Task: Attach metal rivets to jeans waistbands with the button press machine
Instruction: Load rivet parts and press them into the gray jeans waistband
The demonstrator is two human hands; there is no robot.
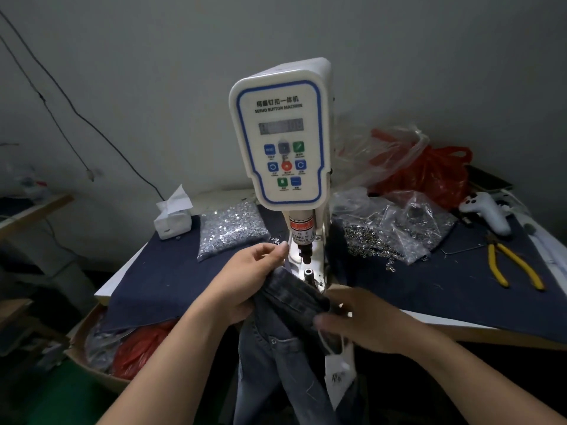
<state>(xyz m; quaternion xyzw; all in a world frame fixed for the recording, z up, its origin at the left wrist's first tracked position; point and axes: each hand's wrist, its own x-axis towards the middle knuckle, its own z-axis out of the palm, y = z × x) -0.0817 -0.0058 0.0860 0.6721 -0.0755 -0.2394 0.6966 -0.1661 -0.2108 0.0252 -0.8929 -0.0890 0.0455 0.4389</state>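
Head view: both hands on jeans

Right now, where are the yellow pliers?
Head view, far right: the yellow pliers lie on the dark cloth, right of the loose rivets, below the white handheld tool.

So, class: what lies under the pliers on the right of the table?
The yellow-handled pliers rest on dark blue cloth covering the table. The tabletop beneath them is hidden by that cloth.

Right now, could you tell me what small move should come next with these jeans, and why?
Probably slide the waistband forward over the lower die. Both the left hand and right hand hold the jeans, but the fabric sits short of the punch.
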